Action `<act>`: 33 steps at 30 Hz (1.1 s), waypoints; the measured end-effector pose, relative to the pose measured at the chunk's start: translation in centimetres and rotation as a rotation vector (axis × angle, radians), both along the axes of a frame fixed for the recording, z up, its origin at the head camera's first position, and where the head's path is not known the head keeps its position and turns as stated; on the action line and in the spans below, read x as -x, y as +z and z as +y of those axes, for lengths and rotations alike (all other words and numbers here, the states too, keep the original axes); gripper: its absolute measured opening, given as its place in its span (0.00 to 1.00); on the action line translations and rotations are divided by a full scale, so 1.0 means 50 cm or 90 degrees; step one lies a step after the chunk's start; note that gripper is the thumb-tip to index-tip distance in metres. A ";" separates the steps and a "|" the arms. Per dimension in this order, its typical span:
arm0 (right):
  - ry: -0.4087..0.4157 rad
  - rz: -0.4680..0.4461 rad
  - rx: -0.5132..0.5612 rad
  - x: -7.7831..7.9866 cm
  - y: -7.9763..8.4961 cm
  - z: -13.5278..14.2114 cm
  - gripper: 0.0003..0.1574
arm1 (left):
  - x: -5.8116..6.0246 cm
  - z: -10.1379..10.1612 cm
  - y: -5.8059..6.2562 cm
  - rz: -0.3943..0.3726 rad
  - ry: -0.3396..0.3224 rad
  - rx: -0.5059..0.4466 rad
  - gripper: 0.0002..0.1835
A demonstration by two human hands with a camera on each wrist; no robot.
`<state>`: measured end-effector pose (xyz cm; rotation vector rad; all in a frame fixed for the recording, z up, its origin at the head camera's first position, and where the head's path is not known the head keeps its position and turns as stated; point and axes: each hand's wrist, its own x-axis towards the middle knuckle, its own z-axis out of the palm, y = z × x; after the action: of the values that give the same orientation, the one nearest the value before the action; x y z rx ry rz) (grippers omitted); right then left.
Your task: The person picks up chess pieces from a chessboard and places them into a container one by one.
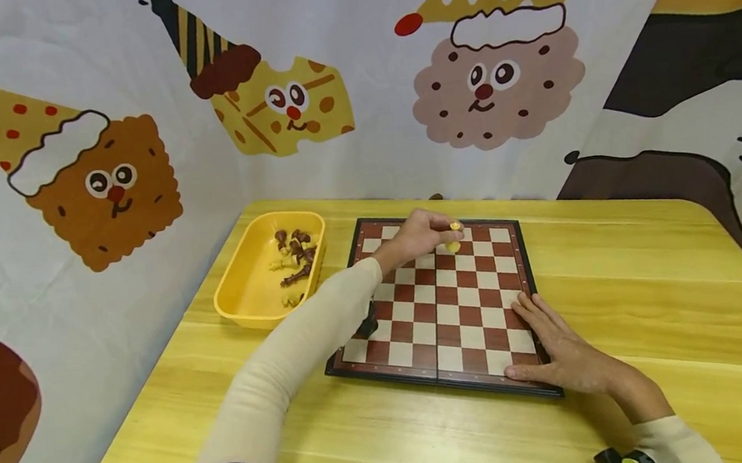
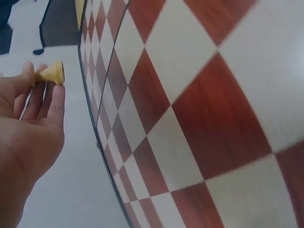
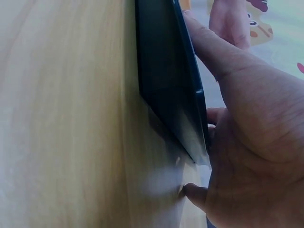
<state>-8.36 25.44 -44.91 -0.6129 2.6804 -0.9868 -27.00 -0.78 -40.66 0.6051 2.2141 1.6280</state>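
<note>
My left hand (image 1: 417, 236) pinches a yellow chess piece (image 1: 454, 246) between thumb and fingers over the far part of the chessboard (image 1: 470, 314). In the left wrist view the piece (image 2: 52, 73) has a wide round base, and its upper part is hidden by the fingers of the left hand (image 2: 31, 128). At the board's near right corner rests my right hand (image 1: 571, 357), its fingers spread and fairly straight, fingertips on the squares and rim. From the right wrist view, this hand (image 3: 256, 123) lies along the board's dark side (image 3: 166, 61).
Left of the board stands a yellow plastic tray (image 1: 231, 295) holding several dark brown chess pieces (image 1: 299, 275) and a few yellow ones (image 1: 282, 264). All stand on a wooden table (image 1: 653, 270) against a cartoon-printed cloth (image 1: 377, 163).
</note>
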 end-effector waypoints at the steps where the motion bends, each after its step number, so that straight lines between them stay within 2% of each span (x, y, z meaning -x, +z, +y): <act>1: -0.001 0.000 -0.001 0.000 0.000 0.000 0.69 | -0.004 0.000 0.002 0.007 -0.013 0.002 0.13; 6: -0.001 0.002 -0.005 0.000 0.002 0.000 0.68 | -0.017 0.000 0.009 0.038 -0.040 0.027 0.14; 19: 0.004 0.014 -0.017 -0.004 -0.001 0.002 0.68 | -0.030 -0.004 0.011 0.052 -0.003 0.009 0.12; 24: 0.001 0.012 -0.021 -0.004 -0.001 0.000 0.68 | -0.031 -0.030 0.016 0.048 -0.019 0.007 0.10; 31: 0.008 0.017 -0.010 -0.003 0.000 0.000 0.69 | -0.022 -0.078 0.021 0.031 -0.043 0.024 0.15; 33: 0.008 0.021 -0.013 -0.002 -0.003 -0.001 0.68 | -0.021 -0.095 0.020 0.035 -0.040 0.026 0.14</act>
<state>-8.24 25.40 -45.05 -0.6481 2.7084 -0.9534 -25.95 -5.53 -39.66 0.7083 2.2383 1.5490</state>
